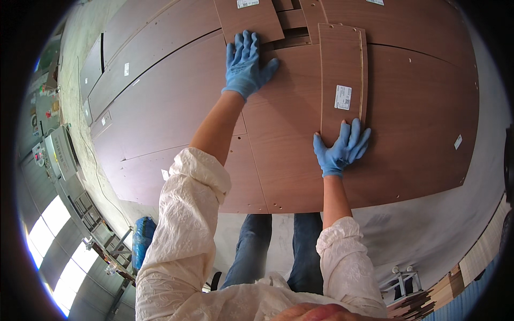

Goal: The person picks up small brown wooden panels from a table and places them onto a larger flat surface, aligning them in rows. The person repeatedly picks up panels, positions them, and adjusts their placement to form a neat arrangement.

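Both my hands wear blue gloves with bare fingertips. My left hand (247,68) lies with fingers stretched out, their tips at the near edge of a small brown panel (256,20) that rests on larger panels. Farther right and nearer me, my right hand (342,150) is open, thumb and fingers spread. Its fingertips touch the near end of a narrow brown board (342,69) with a white label (343,97) and a groove along its right side. Under it lies a wide brown panel (417,128).
Several large brown panels (176,107) form a broad layered surface, with small holes and labels. A shallow gap (296,36) shows between boards at the far middle. At left stand a machine (61,152) and a blue wrapped bundle (143,241); stacked boards (428,299) lie lower right.
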`<action>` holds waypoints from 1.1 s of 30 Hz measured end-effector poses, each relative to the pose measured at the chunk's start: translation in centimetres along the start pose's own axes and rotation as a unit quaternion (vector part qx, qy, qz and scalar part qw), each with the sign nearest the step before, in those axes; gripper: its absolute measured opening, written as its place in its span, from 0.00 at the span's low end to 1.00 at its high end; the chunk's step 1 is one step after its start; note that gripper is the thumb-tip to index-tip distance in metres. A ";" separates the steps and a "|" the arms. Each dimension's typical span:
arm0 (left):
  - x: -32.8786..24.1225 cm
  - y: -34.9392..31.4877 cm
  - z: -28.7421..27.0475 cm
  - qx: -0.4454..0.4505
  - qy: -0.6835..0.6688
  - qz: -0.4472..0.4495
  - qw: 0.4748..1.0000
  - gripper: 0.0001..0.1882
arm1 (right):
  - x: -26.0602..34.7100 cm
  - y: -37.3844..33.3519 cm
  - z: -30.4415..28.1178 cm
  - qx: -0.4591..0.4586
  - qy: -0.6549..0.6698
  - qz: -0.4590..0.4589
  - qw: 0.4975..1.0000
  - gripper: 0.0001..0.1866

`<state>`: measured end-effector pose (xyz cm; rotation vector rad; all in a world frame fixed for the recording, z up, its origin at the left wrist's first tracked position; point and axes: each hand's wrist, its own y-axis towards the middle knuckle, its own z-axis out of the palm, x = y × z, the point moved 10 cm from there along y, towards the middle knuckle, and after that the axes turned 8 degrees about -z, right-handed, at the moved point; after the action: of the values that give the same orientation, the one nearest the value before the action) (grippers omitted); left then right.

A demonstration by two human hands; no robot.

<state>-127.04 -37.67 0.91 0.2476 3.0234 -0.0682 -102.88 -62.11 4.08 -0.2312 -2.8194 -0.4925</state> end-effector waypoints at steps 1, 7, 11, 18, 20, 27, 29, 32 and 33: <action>0.2 0.0 0.1 0.012 0.001 0.005 1.000 0.52 | 0.0 0.0 0.0 -0.002 0.000 -0.002 1.000 0.46; 0.8 -0.9 0.5 0.062 0.072 0.021 0.995 0.51 | 0.1 -0.1 0.1 -0.006 -0.005 -0.001 1.000 0.46; 0.0 -1.5 0.2 0.054 0.025 -0.010 0.998 0.52 | 0.1 0.0 0.0 -0.011 -0.006 -0.004 1.000 0.45; -1.2 -3.0 0.1 0.036 0.040 -0.056 0.997 0.51 | 0.4 0.2 0.1 -0.003 -0.017 -0.011 1.000 0.45; -2.1 -4.6 0.0 0.039 0.012 -0.074 0.996 0.51 | 0.3 0.2 0.4 0.008 -0.034 -0.010 0.999 0.44; -8.1 -10.6 -1.6 -0.045 -0.102 0.015 0.994 0.48 | 0.1 0.0 0.9 0.018 -0.051 -0.014 0.998 0.43; -8.2 -9.4 -2.0 -0.073 -0.121 0.026 0.990 0.48 | 0.0 -0.1 1.1 0.024 -0.060 -0.011 0.998 0.43; -6.8 -5.8 -2.2 -0.097 -0.101 0.010 0.990 0.49 | 0.2 -0.1 1.1 0.017 -0.064 -0.021 0.998 0.44; -5.9 -4.5 -1.6 -0.073 -0.104 -0.006 0.992 0.49 | 0.2 -0.1 1.1 0.015 -0.065 -0.026 0.997 0.44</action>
<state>-122.18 -43.01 3.34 0.1966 2.8052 0.1188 -103.38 -61.79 3.11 -0.1919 -2.9645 -0.4610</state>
